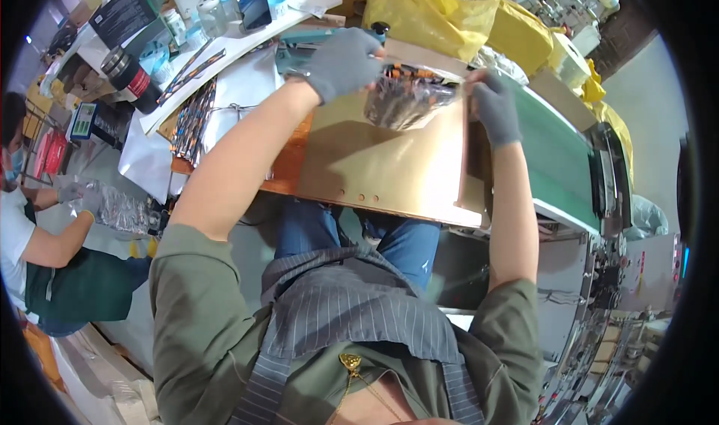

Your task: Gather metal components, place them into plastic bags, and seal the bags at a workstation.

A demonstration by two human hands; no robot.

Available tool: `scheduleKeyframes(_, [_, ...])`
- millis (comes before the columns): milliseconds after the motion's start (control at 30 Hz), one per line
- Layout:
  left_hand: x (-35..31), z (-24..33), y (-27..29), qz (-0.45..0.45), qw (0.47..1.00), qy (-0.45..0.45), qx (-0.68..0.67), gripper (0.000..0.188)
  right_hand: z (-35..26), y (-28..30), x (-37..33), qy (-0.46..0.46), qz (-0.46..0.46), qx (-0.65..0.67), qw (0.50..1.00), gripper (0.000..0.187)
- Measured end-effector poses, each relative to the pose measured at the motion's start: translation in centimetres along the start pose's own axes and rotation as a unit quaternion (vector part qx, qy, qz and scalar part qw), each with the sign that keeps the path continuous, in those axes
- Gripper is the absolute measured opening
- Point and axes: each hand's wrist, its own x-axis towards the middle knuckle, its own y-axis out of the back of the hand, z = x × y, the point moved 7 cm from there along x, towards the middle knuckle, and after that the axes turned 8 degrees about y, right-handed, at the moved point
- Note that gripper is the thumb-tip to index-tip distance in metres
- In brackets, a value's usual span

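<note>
Between my two hands hangs a small clear plastic bag (404, 104) with dark and orange pieces showing inside, held over a tan, shiny work board (352, 159). My left hand (344, 65), in a grey glove with bare fingertips, pinches the bag's upper left side. At its upper right side, my right hand (494, 107), gloved the same way, has its fingers closed on the edge. The exact grip of the fingertips is too small to make out.
A green conveyor belt (558, 155) runs along the right. Yellow bags (419, 17) stand behind the board. Patterned strips (193, 122) lie at the left, near a dark thermos (131, 79) and a phone (252, 4). At far left a co-worker (71, 253) handles clear plastic.
</note>
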Motion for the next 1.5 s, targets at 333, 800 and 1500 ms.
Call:
scheduleKeyframes(333, [-3.2, 5.0, 0.1, -0.218, 0.969, 0.024, -0.112, 0.021, -10.7, -6.1, -4.2, 0.422, -0.11, -0.341, 0.833, 0.06])
scheduleKeyframes(800, [0.3, -20.3, -8.9, -0.077, 0.873, 0.287, -0.387, 0.036, 9.3, -12.0, 14.1, 0.104, 0.076, -0.374, 0.918, 0.038])
scheduleKeyframes(1500, [5.9, -31.8, -1.8, -0.007, 0.849, 0.324, -0.418, 0.039, 14.0, -19.9, 19.2, 0.083, 0.018, -0.445, 0.891, 0.022])
